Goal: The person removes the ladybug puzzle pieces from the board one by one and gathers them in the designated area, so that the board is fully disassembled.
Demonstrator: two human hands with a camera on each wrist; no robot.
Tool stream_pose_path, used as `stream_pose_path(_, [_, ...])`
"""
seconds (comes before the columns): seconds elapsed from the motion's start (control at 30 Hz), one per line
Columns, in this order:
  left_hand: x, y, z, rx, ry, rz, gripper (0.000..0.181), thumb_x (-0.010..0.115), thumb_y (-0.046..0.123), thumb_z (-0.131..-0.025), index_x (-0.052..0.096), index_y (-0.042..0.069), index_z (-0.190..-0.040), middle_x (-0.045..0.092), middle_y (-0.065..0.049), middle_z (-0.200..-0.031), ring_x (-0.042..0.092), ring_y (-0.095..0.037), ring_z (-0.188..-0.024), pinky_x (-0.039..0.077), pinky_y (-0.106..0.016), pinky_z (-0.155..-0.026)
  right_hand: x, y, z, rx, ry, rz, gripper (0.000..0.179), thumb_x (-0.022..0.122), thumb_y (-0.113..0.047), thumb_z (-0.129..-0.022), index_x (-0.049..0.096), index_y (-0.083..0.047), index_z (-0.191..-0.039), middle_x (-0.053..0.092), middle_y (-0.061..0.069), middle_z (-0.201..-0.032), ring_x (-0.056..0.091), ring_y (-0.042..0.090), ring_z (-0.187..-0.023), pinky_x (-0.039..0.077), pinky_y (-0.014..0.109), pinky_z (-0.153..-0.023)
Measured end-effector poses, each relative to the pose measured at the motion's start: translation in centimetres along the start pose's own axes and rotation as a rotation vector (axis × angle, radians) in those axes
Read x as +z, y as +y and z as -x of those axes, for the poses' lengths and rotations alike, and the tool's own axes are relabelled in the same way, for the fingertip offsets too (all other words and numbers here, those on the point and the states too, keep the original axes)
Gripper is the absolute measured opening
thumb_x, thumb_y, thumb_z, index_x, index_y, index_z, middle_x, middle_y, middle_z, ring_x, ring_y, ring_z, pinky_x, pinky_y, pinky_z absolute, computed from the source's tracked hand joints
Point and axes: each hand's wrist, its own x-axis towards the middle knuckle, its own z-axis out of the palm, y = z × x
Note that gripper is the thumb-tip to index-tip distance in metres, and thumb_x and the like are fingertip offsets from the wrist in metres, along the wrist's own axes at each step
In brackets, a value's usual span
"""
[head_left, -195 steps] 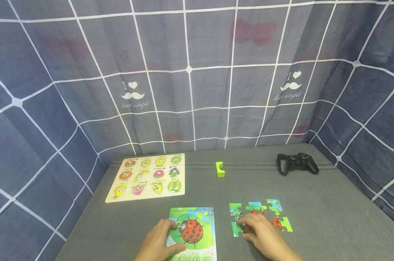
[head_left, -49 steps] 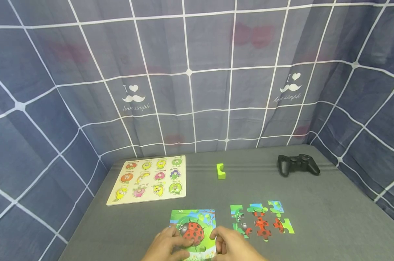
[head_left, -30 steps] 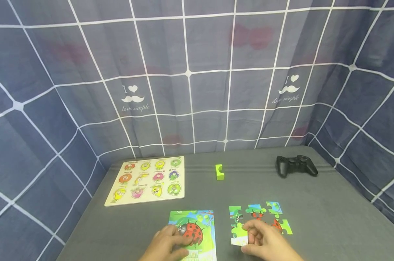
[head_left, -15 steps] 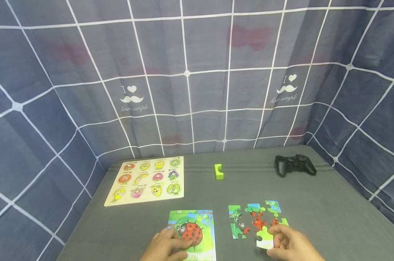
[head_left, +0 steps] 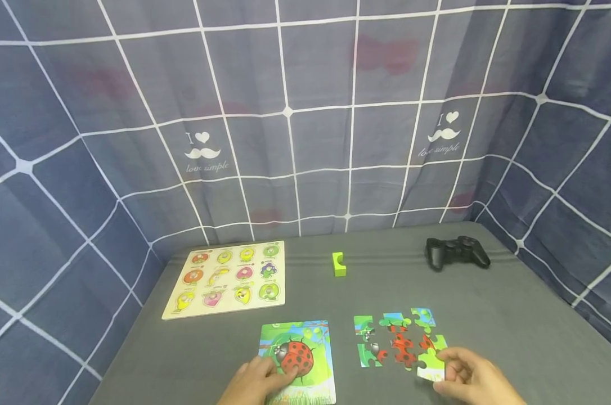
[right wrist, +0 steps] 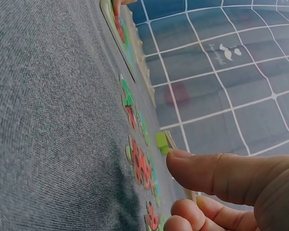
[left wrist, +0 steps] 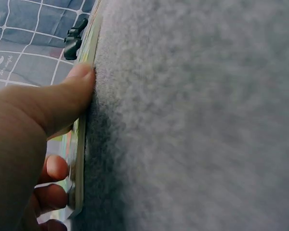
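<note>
Near loose red-and-green jigsaw pieces (head_left: 403, 350), the right hand (head_left: 471, 378) pinches a knobbed green-and-white piece (head_left: 431, 365); careless lowering could displace them.

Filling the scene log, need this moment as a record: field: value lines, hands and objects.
left hand: resting on ladybug board
right hand: pinching green-and-white puzzle piece
loose pieces: grey table, right of ladybug board
fruit board: back left
game controller: black, back right
green block: between fruit board and game controller
backdrop: blue-grey cloth, white grid

On the grey tabletop (head_left: 305, 295): fruit board (head_left: 231, 284), ladybug board (head_left: 296, 355), puzzle pieces (head_left: 402, 343), green block (head_left: 338, 270), black controller (head_left: 455, 251).
</note>
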Motion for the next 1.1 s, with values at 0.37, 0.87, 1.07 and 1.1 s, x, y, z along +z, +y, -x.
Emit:
stream_pose_path(0.37, [-0.5, -0.2, -0.8, -0.113, -0.16, 0.107, 0.046, 0.06, 0.056, -0.09, 0.065, 0.032, -0.13, 0.024, 0.022, -0.083, 0.019, 0.006, -0.074, 0.021, -0.016, -0.064, -0.7, 1.1, 0.1, -0.078, 0.029, 0.03, 0.048, 0.081, -0.019, -0.079, 0.06, 0.002, -0.117, 0.056, -0.011, -0.081, 0.051, -0.005, -0.068, 0.043, 0.02, -0.06])
stream_pose_path(0.87, [-0.3, -0.4, -0.7, -0.132, -0.101, 0.088, 0.048, 0.066, 0.058, -0.084, 0.068, 0.034, -0.125, 0.028, 0.022, -0.082, 0.022, 0.006, -0.075, 0.02, -0.016, -0.064, -2.9, 5.9, 0.5, -0.356, 0.041, 0.166, 0.036, 0.083, -0.01, -0.075, 0.068, -0.013, -0.108, 0.057, -0.02, -0.099, 0.047, -0.011, -0.085, 0.041, 0.018, -0.064])
stream_pose_path(1.07, [0.0, -0.3, -0.6, -0.129, -0.115, 0.105, 0.049, 0.064, 0.059, -0.085, 0.067, 0.034, -0.126, 0.029, 0.022, -0.082, 0.022, 0.007, -0.075, 0.021, -0.015, -0.064, -2.5, 5.8, 0.2, -0.412, 0.039, 0.193, 0.039, 0.085, -0.011, -0.072, 0.068, -0.015, -0.106, 0.059, -0.018, -0.097, 0.045, -0.01, -0.084, 0.039, 0.019, -0.064])
stream_pose_path(1.1, [0.0, -0.3, -0.7, -0.136, -0.124, 0.113, 0.049, 0.063, 0.06, -0.085, 0.067, 0.034, -0.126, 0.029, 0.022, -0.082, 0.022, 0.007, -0.075, 0.021, -0.015, -0.064, -2.5, 5.8, 0.3, -0.407, 0.041, 0.203, 0.039, 0.085, -0.012, -0.071, 0.068, -0.015, -0.106, 0.059, -0.018, -0.096, 0.045, -0.01, -0.084, 0.039, 0.019, -0.064])
